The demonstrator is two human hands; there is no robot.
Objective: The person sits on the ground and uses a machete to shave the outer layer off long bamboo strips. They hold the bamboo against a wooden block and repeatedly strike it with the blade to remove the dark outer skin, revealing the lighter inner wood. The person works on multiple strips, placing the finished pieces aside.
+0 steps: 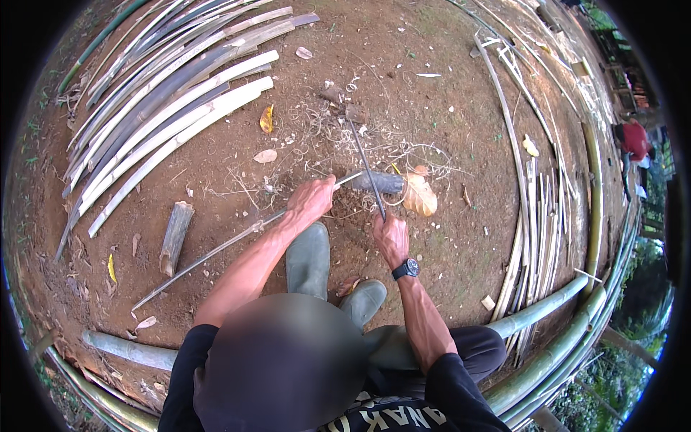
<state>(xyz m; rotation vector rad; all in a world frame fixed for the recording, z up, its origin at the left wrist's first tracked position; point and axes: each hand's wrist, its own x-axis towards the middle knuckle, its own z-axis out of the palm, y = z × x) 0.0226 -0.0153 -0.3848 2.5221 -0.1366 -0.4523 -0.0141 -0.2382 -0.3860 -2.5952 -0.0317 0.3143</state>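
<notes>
We find the left hand (pixel 311 200) closed around a long thin bamboo strip (pixel 216 252), which runs from the hand down and to the left across the bare ground (pixel 461 245) and ends near a pale dry leaf (pixel 146 322). The right hand (pixel 390 235), with a dark wristwatch (pixel 407 269) on its wrist, is clenched on the handle of a long knife (pixel 366 167); its blade points up and away, crossing the far end of the strip just beside a short dark block of wood (pixel 380 182). A large tan leaf (pixel 419 196) lies touching that block on the right. Curled shavings (pixel 324 122) are scattered beyond the blade. Two green rubber boots (pixel 309 259) stand directly below the hands, close under the work. A short cut stump of bamboo (pixel 175 236) lies left of the strip. A fan of flat split slats (pixel 165 108) fills the upper left, thinner strips (pixel 536 230) are stacked at right, and whole green poles (pixel 547 306) curve along the lower edge. At far right another person in a red top (pixel 635 139) stands well apart.
</notes>
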